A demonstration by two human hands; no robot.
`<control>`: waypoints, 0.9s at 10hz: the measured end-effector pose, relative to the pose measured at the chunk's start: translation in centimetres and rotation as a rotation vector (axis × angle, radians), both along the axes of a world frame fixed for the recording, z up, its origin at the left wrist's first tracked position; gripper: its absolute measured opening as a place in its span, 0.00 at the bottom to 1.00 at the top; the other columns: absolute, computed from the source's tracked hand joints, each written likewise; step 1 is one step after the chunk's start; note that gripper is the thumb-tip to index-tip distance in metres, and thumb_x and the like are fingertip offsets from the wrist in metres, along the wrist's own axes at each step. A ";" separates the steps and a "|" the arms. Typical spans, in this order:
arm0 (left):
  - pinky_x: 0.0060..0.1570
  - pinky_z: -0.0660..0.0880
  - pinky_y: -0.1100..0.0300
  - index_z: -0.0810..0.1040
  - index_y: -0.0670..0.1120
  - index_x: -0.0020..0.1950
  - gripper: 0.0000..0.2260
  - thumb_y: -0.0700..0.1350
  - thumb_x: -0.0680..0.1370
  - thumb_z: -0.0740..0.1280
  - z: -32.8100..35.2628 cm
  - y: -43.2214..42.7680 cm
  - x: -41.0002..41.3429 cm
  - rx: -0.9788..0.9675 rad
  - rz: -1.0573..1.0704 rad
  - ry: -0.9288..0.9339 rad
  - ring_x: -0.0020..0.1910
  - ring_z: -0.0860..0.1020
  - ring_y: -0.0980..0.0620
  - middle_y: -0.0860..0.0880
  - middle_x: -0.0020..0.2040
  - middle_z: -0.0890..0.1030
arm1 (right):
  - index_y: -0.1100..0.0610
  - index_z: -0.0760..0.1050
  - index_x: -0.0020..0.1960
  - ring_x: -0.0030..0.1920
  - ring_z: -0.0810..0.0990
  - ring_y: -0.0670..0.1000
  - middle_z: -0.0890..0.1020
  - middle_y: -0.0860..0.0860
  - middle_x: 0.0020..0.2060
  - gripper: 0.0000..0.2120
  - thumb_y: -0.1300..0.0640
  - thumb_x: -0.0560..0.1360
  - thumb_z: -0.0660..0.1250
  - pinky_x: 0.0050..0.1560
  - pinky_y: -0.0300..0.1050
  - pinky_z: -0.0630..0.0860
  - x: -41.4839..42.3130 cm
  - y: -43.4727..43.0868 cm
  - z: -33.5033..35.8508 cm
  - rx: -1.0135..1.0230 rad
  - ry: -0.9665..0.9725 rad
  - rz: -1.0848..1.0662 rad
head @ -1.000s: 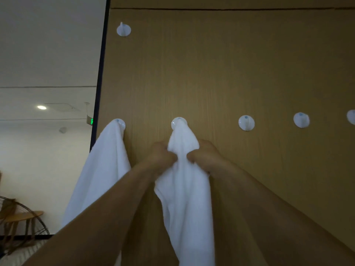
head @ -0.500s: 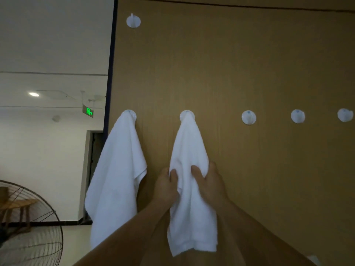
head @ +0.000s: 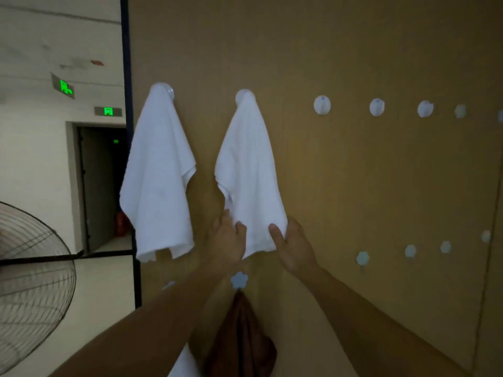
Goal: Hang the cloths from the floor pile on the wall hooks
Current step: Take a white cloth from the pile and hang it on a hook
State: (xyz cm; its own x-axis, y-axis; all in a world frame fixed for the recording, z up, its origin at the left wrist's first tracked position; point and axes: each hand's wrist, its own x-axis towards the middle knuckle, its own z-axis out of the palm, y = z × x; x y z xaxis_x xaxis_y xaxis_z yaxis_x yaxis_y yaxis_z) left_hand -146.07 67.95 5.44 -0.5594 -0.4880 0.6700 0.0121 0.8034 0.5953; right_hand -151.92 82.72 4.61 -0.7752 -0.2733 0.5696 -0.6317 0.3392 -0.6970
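Item: second white cloth, soft terry, draping in a cone from its round white hook. My left hand and right hand are pinching its lower hem, having slid down from just under the hook (so it is hanging; I am only smoothing). Hanging beside it: first white cloth. Hanging below: brown cloth. The next round hook is standing bare.

Soft white terry cloth hangs on a glossy plastic hook against matt wood-grain panelling.

Wire fan; green exit sign; dark doorway.
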 end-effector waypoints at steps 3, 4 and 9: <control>0.69 0.61 0.49 0.61 0.40 0.74 0.25 0.48 0.80 0.59 -10.2 8.7 4.4 -0.082 -0.108 -0.413 0.72 0.63 0.40 0.39 0.74 0.63 | 0.56 0.54 0.77 0.70 0.68 0.54 0.63 0.54 0.73 0.32 0.40 0.80 0.55 0.69 0.50 0.66 5.5 9.3 -9.8 0.199 -0.123 -0.080; 0.70 0.61 0.51 0.57 0.42 0.76 0.27 0.51 0.81 0.58 -13.9 12.8 5.2 -0.115 -0.203 -0.534 0.72 0.61 0.41 0.42 0.75 0.61 | 0.53 0.57 0.76 0.67 0.71 0.54 0.65 0.53 0.71 0.31 0.38 0.80 0.54 0.67 0.48 0.68 7.7 14.6 -14.1 0.263 -0.192 -0.153; 0.70 0.61 0.46 0.52 0.48 0.78 0.30 0.54 0.79 0.57 -30.1 36.7 13.4 -0.509 -0.922 -1.045 0.73 0.57 0.42 0.44 0.76 0.58 | 0.50 0.70 0.70 0.68 0.66 0.59 0.66 0.56 0.70 0.23 0.40 0.80 0.55 0.69 0.54 0.64 28.8 39.6 -28.8 0.521 -0.739 -0.754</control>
